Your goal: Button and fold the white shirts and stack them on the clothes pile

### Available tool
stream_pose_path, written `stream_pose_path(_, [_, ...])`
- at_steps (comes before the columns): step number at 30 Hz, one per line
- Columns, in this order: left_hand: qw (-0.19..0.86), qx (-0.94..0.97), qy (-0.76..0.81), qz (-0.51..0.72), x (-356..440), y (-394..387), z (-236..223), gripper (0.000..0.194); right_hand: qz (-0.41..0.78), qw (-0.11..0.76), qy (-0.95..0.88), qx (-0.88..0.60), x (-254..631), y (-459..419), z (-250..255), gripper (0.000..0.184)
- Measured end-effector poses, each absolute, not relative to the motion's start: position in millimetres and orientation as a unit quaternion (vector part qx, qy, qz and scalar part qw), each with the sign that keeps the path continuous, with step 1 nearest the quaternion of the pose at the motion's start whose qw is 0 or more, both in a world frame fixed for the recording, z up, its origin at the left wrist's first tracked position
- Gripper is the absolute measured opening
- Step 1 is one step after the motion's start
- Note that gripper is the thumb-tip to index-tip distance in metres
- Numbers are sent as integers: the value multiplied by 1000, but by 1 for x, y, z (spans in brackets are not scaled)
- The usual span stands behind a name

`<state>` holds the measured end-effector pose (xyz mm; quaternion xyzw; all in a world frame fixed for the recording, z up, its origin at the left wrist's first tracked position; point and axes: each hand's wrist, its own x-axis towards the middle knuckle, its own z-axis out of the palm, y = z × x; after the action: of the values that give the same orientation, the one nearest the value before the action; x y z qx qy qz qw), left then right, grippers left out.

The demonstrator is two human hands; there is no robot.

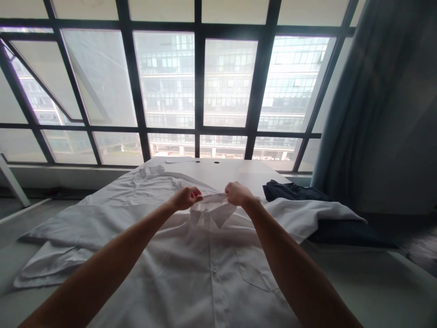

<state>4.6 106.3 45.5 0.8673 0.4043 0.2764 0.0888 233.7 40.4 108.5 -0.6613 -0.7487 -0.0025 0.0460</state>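
A white button-up shirt (184, 269) lies spread front side up across the table, its collar toward the window. My left hand (187, 198) pinches the left end of the shirt collar (215, 199), fingers curled. At the collar's other end, my right hand (239, 193) is closed on the fabric. Between the two hands the collar is stretched and slightly raised. A button placket runs down the middle, and a chest pocket (256, 271) shows beside my right forearm. One sleeve (307, 214) reaches out to the right over dark cloth.
More white fabric (143, 184) lies crumpled at the back left. Dark folded clothing (293, 190) rests at the right, with another dark piece (348, 233) under the sleeve. The white table (235, 169) reaches toward a large framed window. A grey curtain (362, 105) hangs at the right.
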Motion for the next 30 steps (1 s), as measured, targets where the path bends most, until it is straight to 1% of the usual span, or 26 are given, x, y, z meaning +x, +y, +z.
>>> stream_pose_path(2, [107, 878, 397, 243, 2, 109, 46, 19, 4, 54, -764, -642, 237, 43, 105, 31])
stream_pose_path(3, [90, 882, 402, 228, 1, 109, 47, 19, 7, 56, -767, -639, 238, 44, 103, 31])
stream_pose_path(7, [-70, 865, 447, 218, 0, 106, 54, 20, -19, 67, -737, -673, 239, 51, 95, 29])
stream_pose_path(8, [-94, 856, 454, 229, 1, 105, 56, 19, -25, 83, -732, -676, 240, 54, 93, 28])
stream_pose_path(9, [-97, 849, 458, 246, 2, 105, 59, 19, -21, 106, -730, -674, 242, 58, 91, 28])
stream_pose_path(10, [-78, 846, 457, 264, 3, 104, 62, 18, -5, 139, -731, -668, 245, 62, 89, 26])
stream_pose_path(12, [13, 841, 448, 303, 6, 105, 67, 20, 61, 223, -729, -644, 254, 70, 86, 21])
stream_pose_path(14, [130, 824, 437, 337, 7, 106, 70, 27, 158, 308, -710, -613, 264, 76, 84, 20])
stream_pose_path(16, [208, 804, 421, 364, 6, 107, 72, 36, 265, 371, -672, -584, 270, 79, 83, 21])
stream_pose_path(19, [248, 816, 383, 354, 0, 107, 74, 57, 387, 435, -593, -556, 273, 80, 83, 16])
stream_pose_path(22, [304, 843, 331, 295, -10, 109, 77, 71, 449, 489, -532, -525, 275, 78, 86, 10])
stream_pose_path(24, [333, 853, 299, 269, -18, 114, 79, 72, 485, 491, -538, -484, 280, 77, 88, 13])
stream_pose_path(26, [315, 868, 288, 254, -25, 122, 81, 65, 495, 468, -578, -450, 286, 76, 89, 32])
stream_pose_path(28, [253, 888, 307, 231, -32, 134, 83, 56, 442, 431, -631, -471, 290, 77, 87, 53])
stream_pose_path(29, [212, 895, 325, 218, -35, 140, 83, 53, 394, 404, -657, -501, 290, 79, 85, 57])
stream_pose_path(30, [169, 900, 345, 205, -37, 146, 83, 50, 338, 368, -679, -538, 290, 82, 83, 55])
